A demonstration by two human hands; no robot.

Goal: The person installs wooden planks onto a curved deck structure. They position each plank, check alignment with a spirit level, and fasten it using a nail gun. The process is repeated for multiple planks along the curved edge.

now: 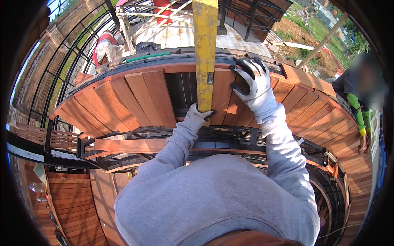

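Note:
A long, worn yellow spirit level (204, 49) stands along the curved row of reddish-brown wooden boards (152, 98) and runs beyond their far edge. My left hand (198, 115), in a white glove with dark fingertips, is closed around its near end. Left of the level, a dark gap (180, 92) between boards shows black framing beneath. My right hand (255, 80), gloved alike, rests over the boards right of the level near their far edge. Its fingers are spread and bent, with nothing visible in them. Whether its palm touches the wood is hidden.
Black curved metal framing (230, 145) runs beneath the boards, with a wooden strip (131, 146) along it at left. An orange tool (331, 169) lies on the frame at right. Another person (355, 94) is at the far right, an arm hanging beside the boards.

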